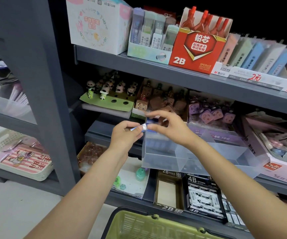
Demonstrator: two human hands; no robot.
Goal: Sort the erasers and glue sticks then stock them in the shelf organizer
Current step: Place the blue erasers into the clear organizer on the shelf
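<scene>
My left hand (126, 135) grips a small white and blue eraser (143, 127) at its fingertips, in front of the middle shelf. My right hand (167, 127) is just to its right, fingers curled and pinching another small blue and white piece (154, 120), blurred by motion. Both hands hover over the left compartment of a clear plastic organizer (199, 157) that stands on the shelf. Several blue erasers (156, 144) lie at the back of that compartment.
A green basket (149, 226) sits below at the bottom edge. Panda toppers (104, 88), brown and purple character erasers (206, 111) fill the middle shelf. Lead boxes, including a red 2B box (198, 49), line the upper shelf. Boxes marked 2B and 4B (203, 194) stand below.
</scene>
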